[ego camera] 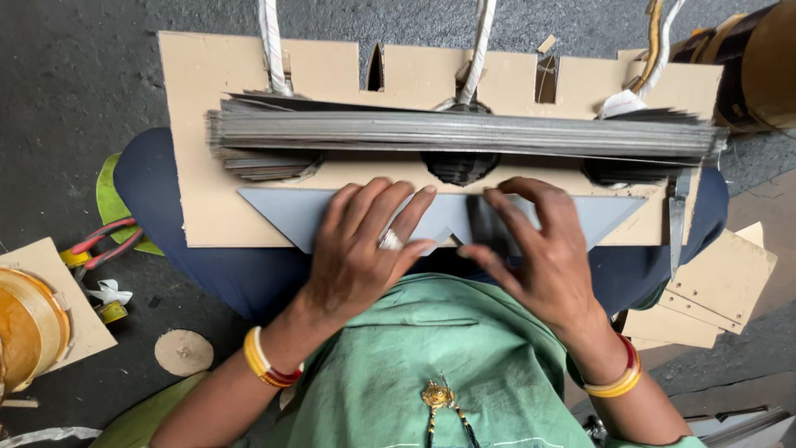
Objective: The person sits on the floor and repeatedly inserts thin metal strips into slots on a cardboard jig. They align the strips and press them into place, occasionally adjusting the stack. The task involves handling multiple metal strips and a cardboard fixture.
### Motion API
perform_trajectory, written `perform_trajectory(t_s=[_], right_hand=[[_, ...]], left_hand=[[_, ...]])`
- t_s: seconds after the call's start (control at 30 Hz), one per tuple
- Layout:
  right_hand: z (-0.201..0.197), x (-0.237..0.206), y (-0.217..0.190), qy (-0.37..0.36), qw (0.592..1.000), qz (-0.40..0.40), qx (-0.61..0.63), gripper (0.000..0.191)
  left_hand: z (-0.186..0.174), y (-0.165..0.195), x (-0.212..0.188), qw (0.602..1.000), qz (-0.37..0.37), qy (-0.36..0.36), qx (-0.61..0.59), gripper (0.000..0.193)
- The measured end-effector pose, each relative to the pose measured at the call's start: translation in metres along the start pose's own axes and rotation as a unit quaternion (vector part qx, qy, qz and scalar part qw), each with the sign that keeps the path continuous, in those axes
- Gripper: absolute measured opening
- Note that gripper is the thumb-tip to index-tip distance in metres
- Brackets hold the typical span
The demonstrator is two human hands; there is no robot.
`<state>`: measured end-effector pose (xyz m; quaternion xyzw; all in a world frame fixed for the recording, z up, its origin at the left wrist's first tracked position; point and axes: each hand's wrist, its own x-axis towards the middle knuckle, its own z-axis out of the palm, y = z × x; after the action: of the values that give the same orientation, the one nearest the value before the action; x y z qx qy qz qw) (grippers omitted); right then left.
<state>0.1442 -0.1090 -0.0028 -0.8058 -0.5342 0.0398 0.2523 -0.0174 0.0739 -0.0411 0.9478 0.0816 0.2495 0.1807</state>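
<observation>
A notched brown cardboard board [199, 124] lies across my lap. On it sits a long stack of grey sheets [464, 133], seen edge-on. In front of the stack lies a grey sheet with angled corners [282, 211]. My left hand [361, 249], with a ring on one finger, presses flat on this grey sheet near its middle. My right hand [539, 249] rests on the sheet just to the right, fingers spread and bent on the paper. Neither hand grips anything.
White cords [272, 41] run up from the board's slots. Loose cardboard pieces [721, 282] lie at the right, a tape roll [25, 323] on cardboard at the left, a cardboard disc [183, 352] on the dark floor, and red-handled scissors [104, 245].
</observation>
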Motion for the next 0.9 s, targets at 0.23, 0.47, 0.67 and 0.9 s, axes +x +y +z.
perform_trajectory(t_s=[0.23, 0.47, 0.67, 0.9], right_hand=[[-0.001, 0.008, -0.008, -0.078, 0.995, 0.065, 0.017, 0.067], [-0.002, 0.004, -0.003, -0.054, 0.994, 0.077, 0.058, 0.068], [0.0, -0.019, -0.005, 0.119, 0.987, -0.049, -0.097, 0.049], [-0.052, -0.047, 0.067, 0.006, 0.99, -0.012, -0.137, 0.03]], left_hand=[[0.007, 0.011, 0.005, 0.986, -0.093, -0.096, -0.099, 0.076], [0.003, 0.017, 0.008, 0.987, -0.09, -0.099, -0.091, 0.073], [0.003, 0.028, -0.009, 0.994, 0.029, -0.022, 0.1, 0.049], [0.021, 0.025, -0.006, 0.978, 0.093, -0.004, 0.188, 0.024]])
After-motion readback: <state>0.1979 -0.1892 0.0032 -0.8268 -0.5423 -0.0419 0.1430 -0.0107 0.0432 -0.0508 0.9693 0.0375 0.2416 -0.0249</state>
